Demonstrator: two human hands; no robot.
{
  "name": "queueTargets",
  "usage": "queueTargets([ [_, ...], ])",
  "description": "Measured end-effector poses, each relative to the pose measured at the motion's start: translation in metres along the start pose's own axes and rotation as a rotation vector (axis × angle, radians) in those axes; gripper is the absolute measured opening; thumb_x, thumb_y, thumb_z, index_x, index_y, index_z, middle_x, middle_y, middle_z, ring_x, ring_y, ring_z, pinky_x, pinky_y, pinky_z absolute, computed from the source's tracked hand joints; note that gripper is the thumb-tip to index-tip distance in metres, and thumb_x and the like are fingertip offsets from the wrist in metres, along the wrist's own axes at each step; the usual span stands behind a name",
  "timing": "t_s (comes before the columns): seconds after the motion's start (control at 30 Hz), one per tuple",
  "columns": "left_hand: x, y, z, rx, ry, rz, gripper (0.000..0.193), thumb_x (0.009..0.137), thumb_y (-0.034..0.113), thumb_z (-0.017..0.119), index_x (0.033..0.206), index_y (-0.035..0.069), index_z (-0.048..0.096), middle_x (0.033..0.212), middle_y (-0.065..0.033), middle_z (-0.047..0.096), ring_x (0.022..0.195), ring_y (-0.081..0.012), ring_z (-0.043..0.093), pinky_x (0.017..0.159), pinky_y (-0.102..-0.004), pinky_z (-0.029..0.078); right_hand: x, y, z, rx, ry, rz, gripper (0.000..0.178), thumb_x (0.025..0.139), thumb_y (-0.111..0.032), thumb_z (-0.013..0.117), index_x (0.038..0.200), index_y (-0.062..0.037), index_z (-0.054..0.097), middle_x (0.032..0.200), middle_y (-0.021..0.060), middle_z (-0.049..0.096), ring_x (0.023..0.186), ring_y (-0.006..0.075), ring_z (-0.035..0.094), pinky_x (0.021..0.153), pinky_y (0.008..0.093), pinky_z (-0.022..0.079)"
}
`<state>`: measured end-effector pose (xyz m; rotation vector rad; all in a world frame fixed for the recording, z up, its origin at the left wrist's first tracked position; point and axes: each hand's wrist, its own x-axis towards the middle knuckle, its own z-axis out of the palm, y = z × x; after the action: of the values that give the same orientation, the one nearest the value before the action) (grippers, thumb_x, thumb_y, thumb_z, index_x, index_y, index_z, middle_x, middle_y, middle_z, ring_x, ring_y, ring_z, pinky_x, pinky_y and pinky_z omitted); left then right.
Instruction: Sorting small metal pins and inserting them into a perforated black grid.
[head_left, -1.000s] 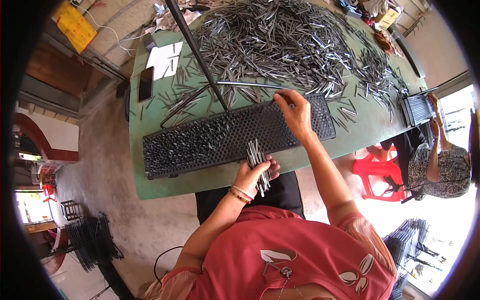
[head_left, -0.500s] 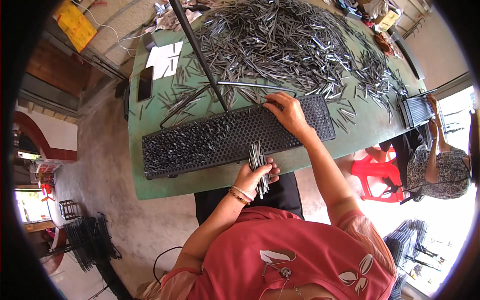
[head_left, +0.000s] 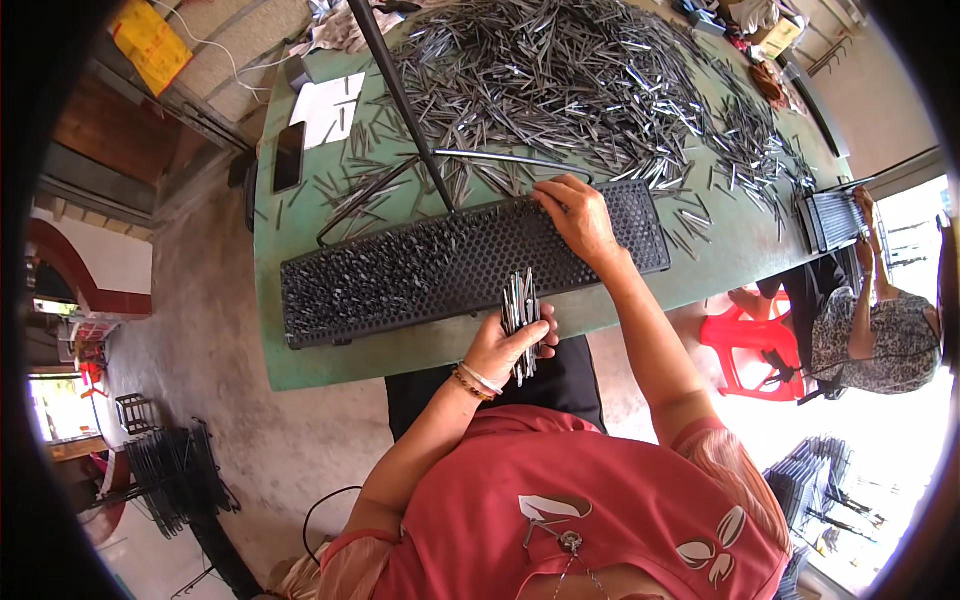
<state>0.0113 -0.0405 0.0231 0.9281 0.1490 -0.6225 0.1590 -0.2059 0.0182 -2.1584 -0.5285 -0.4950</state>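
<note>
A bundle of thin dark metal strips [head_left: 521, 305] is gripped upright in my left hand [head_left: 508, 343], just in front of the rack's near edge. The long black perforated rack [head_left: 500, 245] lies slantwise on the table before me. Its left part is packed with strip ends standing in the holes; open holes show across the middle and right. My right hand [head_left: 583, 222] is over the rack's far edge, right of the middle, with thumb and fingers drawn together. Whatever is between those fingertips is too small or hidden to make out.
A large heap of loose strips [head_left: 550, 80] covers the back of the green table [head_left: 300, 375]. A black bar [head_left: 400, 95] rises by the rack. A phone [head_left: 289, 157] and white paper [head_left: 325, 110] lie left. Another person [head_left: 875, 330] works at right near a red stool [head_left: 745, 350].
My right hand stays by the rack's far edge, its fingers shifted slightly. My left hand has risen a little with the bundle of strips. The rack appears slightly higher in view.
</note>
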Motion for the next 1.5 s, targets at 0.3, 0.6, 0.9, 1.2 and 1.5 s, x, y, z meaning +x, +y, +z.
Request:
queueTargets([
  [0.3, -0.001, 0.002, 0.0, -0.04, 0.001, 0.002, 0.024, 0.085, 0.008, 0.06, 0.107, 0.002, 0.056, 0.089, -0.004, 0.059, 0.075, -0.013, 0.059, 0.061, -0.0264, 0.05, 0.002, -0.001, 0.001, -0.161, -0.031, -0.123, 0.013, 0.08, -0.01, 0.064, 0.088, -0.0008, 0.065, 0.083, 0.0124, 0.062, 0.073, 0.0312, 0.061, 0.064, 0.0365, 0.049],
  [0.6, 0.003, 0.003, -0.005, -0.072, -0.037, 0.099, 0.023, 0.086, 0.009, 0.059, 0.107, 0.0, 0.056, 0.086, -0.0051, 0.06, 0.07, -0.0121, 0.058, 0.06, -0.0262, 0.049, -0.006, -0.04, -0.018, 0.082, -0.081, 0.198, 0.022, 0.084, -0.02, 0.064, 0.092, -0.0003, 0.066, 0.077, 0.0102, 0.061, 0.07, 0.0202, 0.061, 0.062, 0.0317, 0.047],
  [0.9, 0.002, 0.011, 0.001, -0.019, -0.069, 0.083, 0.03, 0.085, 0.009, 0.06, 0.112, -0.001, 0.052, 0.087, -0.0045, 0.058, 0.07, -0.0112, 0.055, 0.058, -0.0249, 0.048, -0.028, -0.069, -0.035, 0.855, -0.564, 0.756, 0.025, 0.086, -0.023, 0.066, 0.089, 0.0024, 0.067, 0.079, 0.0016, 0.063, 0.076, 0.0062, 0.054, 0.065, 0.023, 0.045],
  [1.2, 0.006, 0.008, -0.003, -0.003, -0.047, 0.026, 0.036, 0.086, 0.01, 0.059, 0.119, 0.0, 0.049, 0.087, -0.004, 0.058, 0.068, -0.0096, 0.053, 0.056, -0.0233, 0.046, -0.036, -0.051, -0.028, 0.702, -0.359, 0.691, 0.026, 0.087, -0.022, 0.063, 0.095, 0.003, 0.065, 0.079, 0.0013, 0.062, 0.07, 0.0065, 0.052, 0.064, 0.0222, 0.044],
  [1.5, 0.006, 0.004, -0.004, 0.033, -0.038, 0.028, 0.037, 0.086, 0.008, 0.057, 0.122, 0.001, 0.048, 0.086, -0.0038, 0.057, 0.067, -0.0083, 0.052, 0.054, -0.0222, 0.045, -0.038, -0.049, -0.025, 0.724, -0.447, 0.642, 0.024, 0.087, -0.02, 0.063, 0.094, 0.003, 0.064, 0.08, 0.0015, 0.062, 0.073, 0.0061, 0.053, 0.066, 0.0222, 0.045],
])
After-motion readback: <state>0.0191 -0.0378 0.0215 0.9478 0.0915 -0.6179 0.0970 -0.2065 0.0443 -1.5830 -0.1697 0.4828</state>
